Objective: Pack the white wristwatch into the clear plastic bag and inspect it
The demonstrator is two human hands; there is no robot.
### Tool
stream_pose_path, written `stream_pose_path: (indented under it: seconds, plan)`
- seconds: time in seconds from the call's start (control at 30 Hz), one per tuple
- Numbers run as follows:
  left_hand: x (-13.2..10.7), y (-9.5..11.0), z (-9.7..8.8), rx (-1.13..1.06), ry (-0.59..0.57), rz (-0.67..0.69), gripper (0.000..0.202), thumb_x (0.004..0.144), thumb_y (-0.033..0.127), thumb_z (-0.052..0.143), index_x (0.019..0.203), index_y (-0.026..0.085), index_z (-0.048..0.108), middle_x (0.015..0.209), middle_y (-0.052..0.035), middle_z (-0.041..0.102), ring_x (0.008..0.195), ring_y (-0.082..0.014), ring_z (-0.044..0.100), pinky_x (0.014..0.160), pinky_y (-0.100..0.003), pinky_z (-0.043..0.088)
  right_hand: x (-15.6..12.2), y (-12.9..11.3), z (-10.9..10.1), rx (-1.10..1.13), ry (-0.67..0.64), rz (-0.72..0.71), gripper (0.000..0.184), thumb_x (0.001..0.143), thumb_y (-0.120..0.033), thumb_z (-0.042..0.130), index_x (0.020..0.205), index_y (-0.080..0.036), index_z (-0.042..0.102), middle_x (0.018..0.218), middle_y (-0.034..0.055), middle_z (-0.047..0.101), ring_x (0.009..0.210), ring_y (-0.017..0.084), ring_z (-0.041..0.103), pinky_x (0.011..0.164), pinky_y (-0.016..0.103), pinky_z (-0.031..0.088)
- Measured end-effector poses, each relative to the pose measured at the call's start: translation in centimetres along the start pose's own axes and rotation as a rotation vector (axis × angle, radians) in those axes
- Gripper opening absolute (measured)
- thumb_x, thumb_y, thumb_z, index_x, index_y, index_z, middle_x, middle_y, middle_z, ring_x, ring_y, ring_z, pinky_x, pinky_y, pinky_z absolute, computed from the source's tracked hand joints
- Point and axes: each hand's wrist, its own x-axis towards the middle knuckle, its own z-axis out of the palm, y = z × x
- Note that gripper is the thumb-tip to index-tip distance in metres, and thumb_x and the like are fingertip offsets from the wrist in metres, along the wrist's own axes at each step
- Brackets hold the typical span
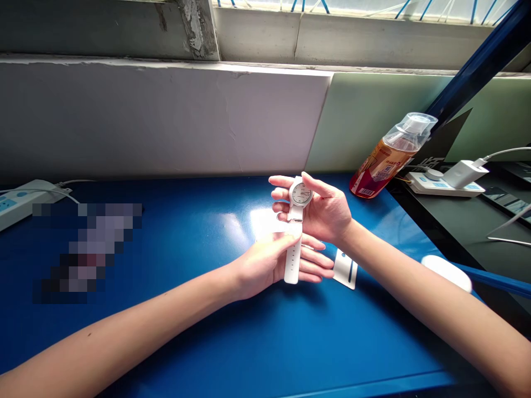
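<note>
A white wristwatch (299, 196) with a round pale dial is held upright above the blue table (186, 331). My right hand (327, 213) pinches the watch case between thumb and fingers. The white strap (292, 264) hangs down from the case. My left hand (274, 262) lies palm up under the strap, thumb touching the strap's upper part, fingers stretched out beneath it.
A small white card (345, 269) lies under my hands. A tilted bottle of orange liquid (388, 157) leans at the right by a white power strip with a charger (446, 179). Another power strip (20, 199) sits far left. A white rounded object (447, 272) lies right. A wall closes the back.
</note>
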Motion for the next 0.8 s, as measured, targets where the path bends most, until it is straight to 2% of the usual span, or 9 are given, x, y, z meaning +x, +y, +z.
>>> stream_pose_path:
  seconds: [0.23,0.33,0.47,0.63,0.8]
  plan:
    - [-0.05,0.39,0.11,0.028,-0.010,0.016,0.042,0.103,0.037,0.040,0.111,0.005,0.068,0.104,-0.0236,0.074,0.091,-0.0274,0.075,0.087,-0.040,0.057,-0.19,-0.19,-0.01,-0.010,-0.050,0.028,0.061,0.102,-0.046,0.020,0.121,-0.011,0.066,0.109,0.0092,0.076,0.093,0.019,0.071,0.088,0.032,0.055]
    - [0.00,0.38,0.19,0.021,-0.005,0.024,0.041,0.103,0.036,0.041,0.110,0.005,0.067,0.103,-0.0233,0.074,0.090,-0.0267,0.075,0.087,-0.040,0.056,-0.21,-0.14,0.08,-0.024,-0.031,0.048,0.062,0.102,-0.048,0.020,0.124,-0.010,0.063,0.123,0.0112,0.072,0.104,0.021,0.070,0.097,0.035,0.052]
    - [0.14,0.41,0.10,0.002,-0.006,0.034,0.037,0.099,0.038,0.053,0.109,0.006,0.068,0.100,-0.0213,0.075,0.088,-0.0255,0.074,0.085,-0.038,0.056,-0.22,0.02,0.19,-0.055,0.006,0.062,0.058,0.102,-0.045,0.023,0.127,-0.009,0.062,0.138,0.0128,0.063,0.121,0.025,0.063,0.107,0.039,0.046]
    - [0.00,0.74,-0.20,0.020,-0.013,0.043,0.042,0.098,0.041,0.055,0.107,0.004,0.071,0.100,-0.0218,0.075,0.089,-0.0258,0.074,0.088,-0.038,0.056,-0.11,0.15,-0.09,-0.074,-0.046,0.055,0.051,0.103,-0.035,0.021,0.129,-0.014,0.060,0.134,0.0093,0.066,0.115,0.026,0.068,0.105,0.045,0.047]
    - [-0.07,0.83,-0.10,0.058,-0.017,0.049,0.042,0.096,0.042,0.059,0.109,0.004,0.071,0.102,-0.0227,0.075,0.088,-0.0278,0.074,0.086,-0.041,0.056,-0.16,-0.26,0.18,-0.079,-0.039,0.033,0.055,0.105,-0.038,0.016,0.125,-0.015,0.062,0.123,0.0066,0.072,0.106,0.023,0.071,0.100,0.044,0.051]
